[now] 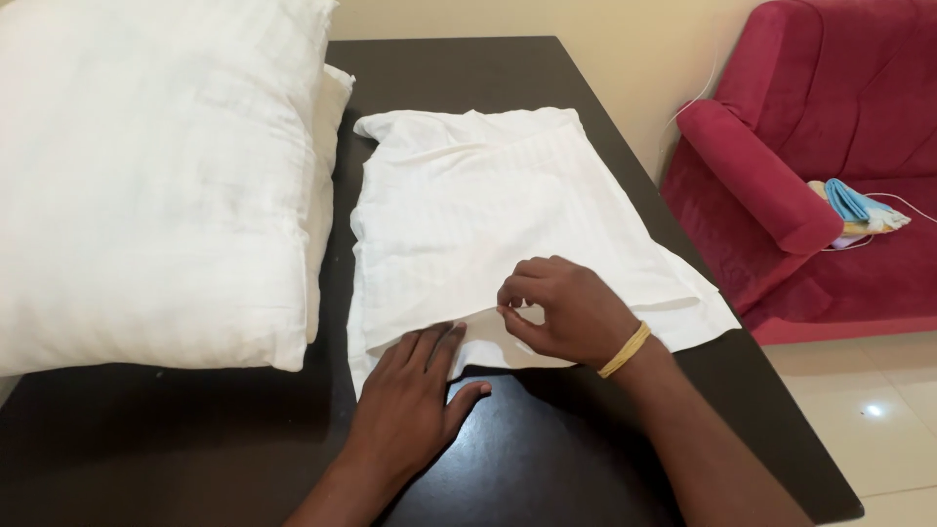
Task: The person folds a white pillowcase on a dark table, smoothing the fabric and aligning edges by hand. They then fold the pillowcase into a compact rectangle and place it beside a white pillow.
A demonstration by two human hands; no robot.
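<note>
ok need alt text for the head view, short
Two bare hands work a white pillowcase on a dark table: the left hand presses it flat, the right hand pinches its near edge. White pillows lie left, a red sofa right.

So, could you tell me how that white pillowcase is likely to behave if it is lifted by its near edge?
The pillowcase would probably hang floppy: it lies flat with soft creases, and its near edge bends where the right hand pinches it. It looks thin, so likely light. On the glossy dark table it may slide, though the left hand lies flat on it.
</note>
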